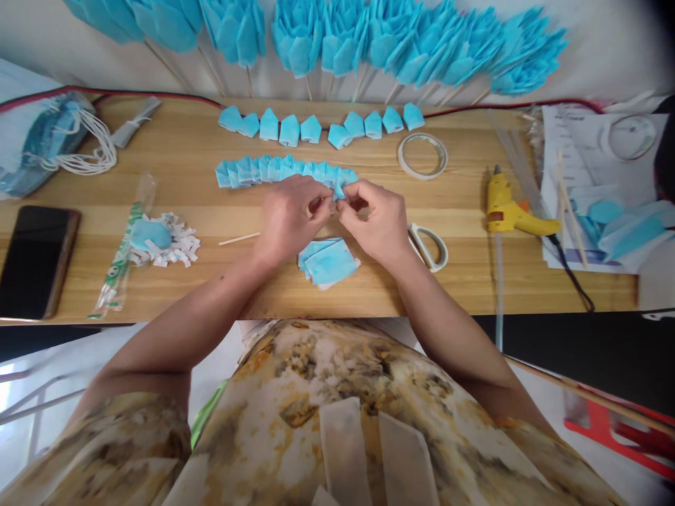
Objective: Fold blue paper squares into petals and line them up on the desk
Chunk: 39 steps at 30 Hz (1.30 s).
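Observation:
Both hands meet over the middle of the wooden table (211, 295). My left hand (289, 219) and my right hand (373, 218) pinch a small blue folded piece (337, 191) between their fingertips. Just beneath them lies a small stack of blue cut squares (327, 263). Behind the hands runs a row of overlapping folded blue petals (264, 170), and farther back a second row of separate folded blue pieces (311, 128). A thin wooden stick (238, 239) lies left of my left hand.
Scissors (429, 246) lie beside my right wrist, a tape roll (422, 155) behind. A yellow glue gun (510, 212) and papers (585, 176) are right. A phone (34, 260), white scraps (169, 242), a plastic sleeve and masks (53, 140) are left. Blue flowers on sticks (337, 35) line the wall.

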Motion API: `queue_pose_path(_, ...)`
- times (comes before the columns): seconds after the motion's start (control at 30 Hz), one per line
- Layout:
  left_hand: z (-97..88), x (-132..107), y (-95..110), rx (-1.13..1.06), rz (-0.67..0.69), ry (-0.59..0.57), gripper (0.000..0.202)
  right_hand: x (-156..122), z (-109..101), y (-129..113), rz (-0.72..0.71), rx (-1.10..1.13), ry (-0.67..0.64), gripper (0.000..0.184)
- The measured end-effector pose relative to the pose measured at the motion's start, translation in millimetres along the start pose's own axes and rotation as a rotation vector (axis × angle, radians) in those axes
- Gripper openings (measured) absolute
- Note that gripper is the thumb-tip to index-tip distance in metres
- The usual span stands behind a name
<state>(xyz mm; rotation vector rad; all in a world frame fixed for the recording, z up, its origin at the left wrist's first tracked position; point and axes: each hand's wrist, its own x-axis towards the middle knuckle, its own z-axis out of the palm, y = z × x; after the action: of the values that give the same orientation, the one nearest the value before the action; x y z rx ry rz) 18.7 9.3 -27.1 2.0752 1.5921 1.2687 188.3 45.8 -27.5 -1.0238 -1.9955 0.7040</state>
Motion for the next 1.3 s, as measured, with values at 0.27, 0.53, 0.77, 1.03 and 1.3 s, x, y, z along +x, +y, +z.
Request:
queue_pose_path(0.27,-0.7,0.2,0.6,0.0,-0.003,-0.011,0.017,-0.7,-0.1,-0.1,0.0,0.0,-0.004,0.006)
queue_pose_path(0.53,-0.6,0.0,0.9,0.015,0.011,-0.025,0.022,-0.9,0.1,-0.3,0.007,0.003,-0.006,0.006)
queue_pose_path(0.77,-2.9,1.3,3.9,0.039,-0.013,-0.058,0.019,-0.6,-0.7,-1.0,0.007,0.02,-0.002,0.007)
queue_pose_path(1.03,-2.9,0.4,3.7,0.046,0.005,-0.035,0.02,-1.0,0.0,-1.0,0.009,0.024,-0.009,0.008)
queue_pose_path(1.3,-0.5,1.3,-0.5,-0.024,-0.032,0.016,0.015,0.7,-1.7,-3.8,0.079,0.101,0.015,0.012)
